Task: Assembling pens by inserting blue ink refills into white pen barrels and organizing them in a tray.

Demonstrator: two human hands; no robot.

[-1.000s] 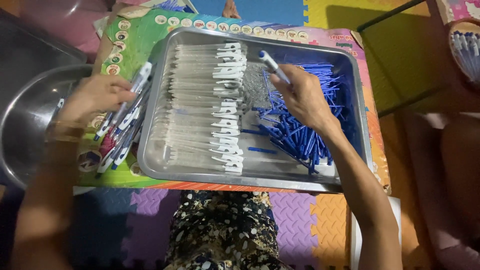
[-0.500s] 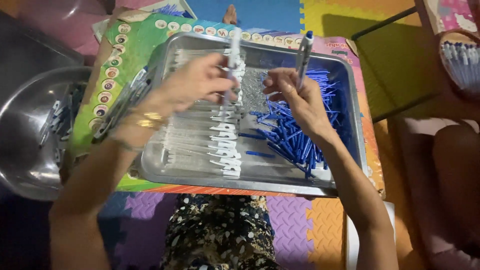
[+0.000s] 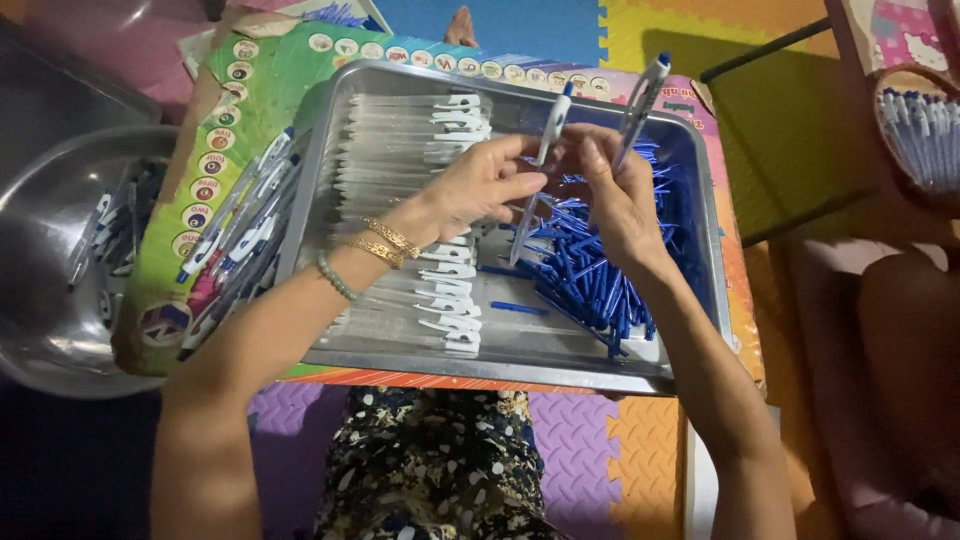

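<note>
Here, at the tray:
Left hand: fingers pinched shut on a clear pen barrel with a white clip, held upright above the metal tray.
Right hand: fingers closed around a second pen — tilted, blue tip up, just beside the first.
Tray: rows of clear barrels at left, blue refills heaped at right.
Beside tray: finished pens on a colourful board; more in a steel bowl.
</note>
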